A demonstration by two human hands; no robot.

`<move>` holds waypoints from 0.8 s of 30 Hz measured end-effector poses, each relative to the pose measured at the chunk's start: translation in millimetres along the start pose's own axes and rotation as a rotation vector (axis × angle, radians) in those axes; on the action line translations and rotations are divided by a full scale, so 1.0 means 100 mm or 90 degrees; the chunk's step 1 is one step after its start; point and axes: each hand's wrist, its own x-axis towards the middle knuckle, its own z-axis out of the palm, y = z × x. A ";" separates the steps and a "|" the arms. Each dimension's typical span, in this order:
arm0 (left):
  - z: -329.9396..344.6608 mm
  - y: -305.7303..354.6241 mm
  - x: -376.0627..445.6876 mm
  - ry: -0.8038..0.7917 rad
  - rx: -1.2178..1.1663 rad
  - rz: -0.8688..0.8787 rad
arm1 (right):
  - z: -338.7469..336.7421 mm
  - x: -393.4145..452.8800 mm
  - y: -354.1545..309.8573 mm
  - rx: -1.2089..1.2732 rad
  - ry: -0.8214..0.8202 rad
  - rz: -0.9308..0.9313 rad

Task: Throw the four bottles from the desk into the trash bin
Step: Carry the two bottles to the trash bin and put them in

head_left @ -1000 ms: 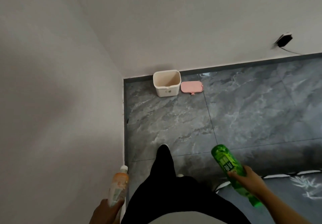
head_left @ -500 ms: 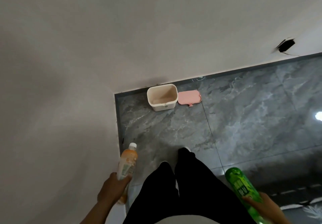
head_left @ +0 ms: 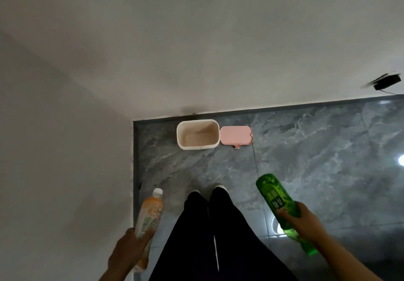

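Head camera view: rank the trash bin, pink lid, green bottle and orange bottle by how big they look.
1. Trash bin
2. Green bottle and orange bottle: alike, and nearer the camera, so unranked.
3. Pink lid

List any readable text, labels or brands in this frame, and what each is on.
Nothing can be read for certain.
Green bottle in the right hand: dark label with pale characters, too blurred to read.
Orange bottle in the left hand: printed label, too blurred.
Trash bin and pink lid: no text visible.
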 end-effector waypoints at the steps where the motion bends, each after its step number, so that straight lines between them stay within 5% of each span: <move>1: -0.03 0.08 0.06 0.007 0.000 0.002 | -0.01 0.08 -0.14 0.002 -0.004 -0.011; 8: -0.29 0.92 0.83 0.047 0.083 0.049 | 0.23 0.72 -0.97 -0.038 -0.048 -0.052; 12: -0.33 1.54 1.47 0.079 0.216 0.170 | 0.53 1.22 -1.26 -0.050 -0.084 -0.070; 24: 0.45 3.16 3.84 0.289 0.590 0.425 | 1.35 3.33 -1.59 -0.186 -0.086 -0.216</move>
